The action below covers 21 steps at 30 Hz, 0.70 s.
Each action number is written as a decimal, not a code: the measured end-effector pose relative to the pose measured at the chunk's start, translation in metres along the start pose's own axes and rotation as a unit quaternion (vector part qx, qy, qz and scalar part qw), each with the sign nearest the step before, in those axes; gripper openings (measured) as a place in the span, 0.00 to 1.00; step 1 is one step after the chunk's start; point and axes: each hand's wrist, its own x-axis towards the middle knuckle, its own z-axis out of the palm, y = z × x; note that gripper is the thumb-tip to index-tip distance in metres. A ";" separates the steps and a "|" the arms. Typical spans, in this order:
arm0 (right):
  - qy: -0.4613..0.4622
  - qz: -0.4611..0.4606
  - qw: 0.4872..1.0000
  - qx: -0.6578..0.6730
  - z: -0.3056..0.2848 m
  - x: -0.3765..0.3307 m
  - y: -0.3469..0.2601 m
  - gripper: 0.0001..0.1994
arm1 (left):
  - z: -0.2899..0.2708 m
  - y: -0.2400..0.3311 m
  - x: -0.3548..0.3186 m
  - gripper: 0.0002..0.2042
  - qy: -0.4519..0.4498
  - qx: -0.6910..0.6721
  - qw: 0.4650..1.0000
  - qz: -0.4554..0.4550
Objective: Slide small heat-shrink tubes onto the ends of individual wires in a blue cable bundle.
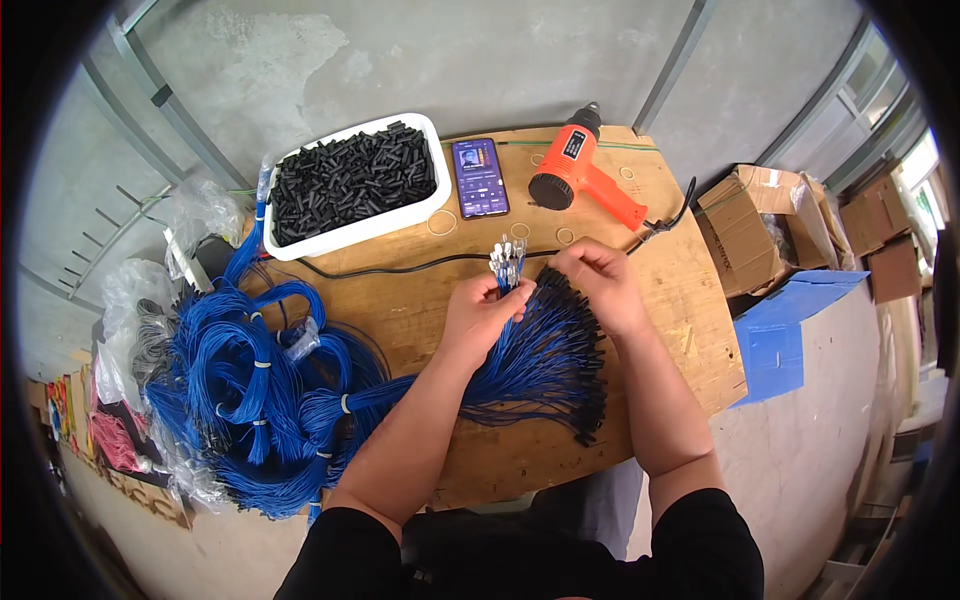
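My left hand (482, 318) is closed round a small upright bunch of blue wires, whose bare metal terminals (506, 258) stick up past the thumb. To its right, my right hand (606, 284) has thumb and fingers pinched together; what is in them, if anything, is too small to make out. Between and below the hands a sheaf of blue wires (525, 365) fans out on the table, many of its ends covered with black sleeves (588, 385). The right fingertips are beside the uppermost of these sleeved ends.
A white tray (436, 190) full of short black tubes stands at the back left, beside a phone (481, 178). An orange heat gun (585, 170) lies back right, with a black cable (385, 268) across the wooden table (690, 335). Tied blue wire coils (255, 375) cover the left; boxes (745, 235) stand right.
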 end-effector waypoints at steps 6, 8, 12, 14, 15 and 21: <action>-0.163 -0.194 0.915 -0.313 0.005 -0.007 -0.018 0.11 | -0.001 0.006 -0.004 0.07 0.011 -0.059 0.998 -0.021; -0.175 -0.203 0.904 -0.334 0.010 -0.009 -0.022 0.11 | -0.005 0.006 -0.002 0.08 -0.004 -0.059 0.998 -0.023; -0.204 -0.241 0.868 -0.383 0.018 -0.013 -0.022 0.10 | -0.005 0.006 -0.004 0.07 -0.003 -0.056 0.998 -0.026; -0.214 -0.250 0.863 -0.384 0.019 -0.013 -0.023 0.09 | -0.006 0.008 -0.005 0.07 -0.006 -0.069 0.997 -0.031; -0.221 -0.258 0.859 -0.384 0.020 -0.013 -0.025 0.08 | -0.007 0.009 -0.006 0.07 -0.011 -0.080 0.996 -0.037; -0.185 -0.303 0.824 -0.441 0.017 -0.036 -0.049 0.08 | -0.012 0.011 -0.008 0.08 -0.037 -0.131 0.988 -0.068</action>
